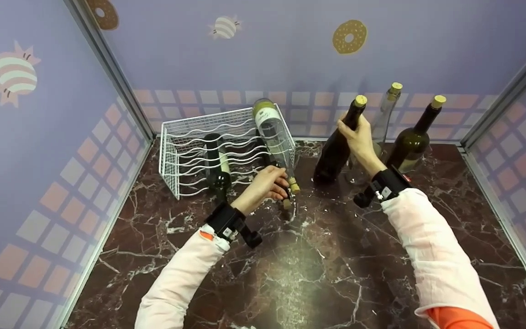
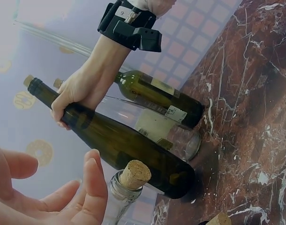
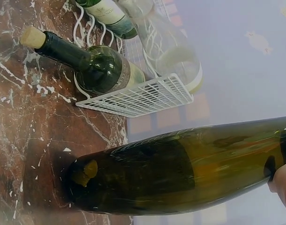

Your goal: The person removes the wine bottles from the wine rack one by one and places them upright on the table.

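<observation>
My right hand [image 1: 359, 139] grips the neck of a dark wine bottle [image 1: 331, 157], which leans slightly, its base at or close to the countertop. Beside the rack's front, my left hand [image 1: 270, 183] has its fingers loosely bent around nothing, close to the corked neck of a clear bottle [image 1: 279, 141]. That clear bottle lies on the upper level of a white wire wine rack [image 1: 167, 160]. Below it, a dark green bottle [image 3: 105, 70] lies with its cork facing out. Another green bottle [image 1: 215, 155] rests further left in the rack.
Behind my right hand stand a clear corked bottle [image 1: 391, 103] and a green corked bottle [image 1: 409, 144]. Patterned panels [image 1: 290, 55] enclose the marble countertop [image 1: 327, 269] at the back and both sides.
</observation>
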`<action>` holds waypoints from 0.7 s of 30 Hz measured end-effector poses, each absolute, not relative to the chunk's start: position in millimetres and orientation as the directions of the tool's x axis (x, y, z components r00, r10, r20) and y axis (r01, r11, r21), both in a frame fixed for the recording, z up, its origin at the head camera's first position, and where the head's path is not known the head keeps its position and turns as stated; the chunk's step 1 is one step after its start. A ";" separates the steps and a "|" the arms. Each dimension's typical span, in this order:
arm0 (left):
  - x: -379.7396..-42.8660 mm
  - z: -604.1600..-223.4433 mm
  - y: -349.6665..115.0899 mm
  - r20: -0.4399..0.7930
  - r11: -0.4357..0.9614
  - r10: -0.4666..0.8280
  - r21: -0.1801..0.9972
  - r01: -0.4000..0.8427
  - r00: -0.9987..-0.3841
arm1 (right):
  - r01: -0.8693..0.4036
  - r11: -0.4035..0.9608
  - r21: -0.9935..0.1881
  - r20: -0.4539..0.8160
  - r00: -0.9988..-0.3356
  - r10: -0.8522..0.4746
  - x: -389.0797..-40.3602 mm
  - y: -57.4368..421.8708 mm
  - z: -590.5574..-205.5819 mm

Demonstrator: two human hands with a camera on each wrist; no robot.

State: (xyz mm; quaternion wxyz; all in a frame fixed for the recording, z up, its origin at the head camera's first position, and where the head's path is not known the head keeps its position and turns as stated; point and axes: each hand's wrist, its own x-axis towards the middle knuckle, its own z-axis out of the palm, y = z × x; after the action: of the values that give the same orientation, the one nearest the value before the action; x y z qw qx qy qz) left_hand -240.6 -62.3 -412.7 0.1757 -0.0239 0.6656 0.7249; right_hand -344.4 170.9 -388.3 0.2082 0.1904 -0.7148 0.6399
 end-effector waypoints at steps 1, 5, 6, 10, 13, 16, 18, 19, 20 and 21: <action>-240.6 -413.4 -62.7 -0.269 -0.054 0.223 0.956 -0.287 -0.937 | -0.539 0.114 -0.834 0.542 -0.840 -0.005 -344.8 170.8 -389.1; -241.2 -416.2 -65.3 -0.259 -0.058 0.228 0.959 -0.279 -0.939 | -0.538 0.122 -0.834 0.542 -0.840 0.002 -347.8 169.7 -392.0; -241.3 -417.0 -66.1 -0.257 -0.058 0.225 0.959 -0.276 -0.940 | -0.533 0.120 -0.838 0.537 -0.843 0.003 -348.3 169.3 -392.7; -241.8 -417.7 -67.8 -0.250 -0.063 0.216 0.961 -0.269 -0.944 | -0.510 0.118 -0.852 0.514 -0.858 0.008 -349.7 168.3 -393.8; -242.1 -417.5 -67.9 -0.250 -0.062 0.215 0.961 -0.268 -0.944 | -0.502 0.120 -0.856 0.506 -0.862 0.006 -350.7 167.8 -393.3; -242.5 -417.2 -67.6 -0.251 -0.060 0.212 0.961 -0.269 -0.944 | -0.497 0.130 -0.858 0.502 -0.865 0.006 -352.6 167.5 -391.8; -242.9 -417.1 -67.3 -0.252 -0.059 0.211 0.961 -0.269 -0.944 | -0.493 0.157 -0.856 0.500 -0.866 0.007 -354.2 167.8 -390.7; -243.1 -417.1 -67.2 -0.252 -0.058 0.210 0.961 -0.270 -0.945 | -0.488 0.166 -0.857 0.496 -0.868 0.007 -355.3 167.9 -390.2; -243.2 -417.1 -67.1 -0.253 -0.057 0.210 0.961 -0.270 -0.944 | -0.485 0.171 -0.858 0.493 -0.870 0.005 -356.6 168.1 -389.8; -243.5 -417.2 -67.1 -0.253 -0.057 0.209 0.961 -0.271 -0.944 | -0.480 0.176 -0.859 0.488 -0.873 0.002 -358.0 168.3 -389.4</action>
State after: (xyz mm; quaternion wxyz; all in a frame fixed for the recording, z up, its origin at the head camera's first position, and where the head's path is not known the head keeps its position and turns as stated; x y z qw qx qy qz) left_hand -243.5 -67.1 -417.2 0.1651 -0.0229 0.6664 0.7267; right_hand -358.0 168.3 -389.4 0.1942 0.1612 -0.7419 0.6212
